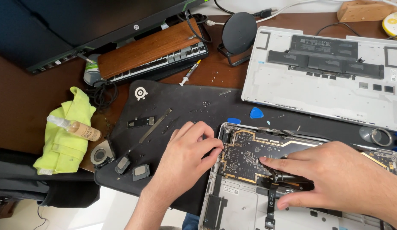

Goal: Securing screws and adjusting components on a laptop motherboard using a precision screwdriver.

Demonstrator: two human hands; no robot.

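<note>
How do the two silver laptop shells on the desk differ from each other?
The far shell lies untouched beyond the black mat, while the near shell lies under both hands. The far shell shows flat dark battery cells; the near shell holds a black circuit board with gold edging. The left hand pinches at the board's left edge, and the right hand presses fingers on it. Both shells are silver and lie open side up.

Circuit board black with gold edging; mat black; cloth yellow-green, left; pick blue; desk reddish-brown.
</note>
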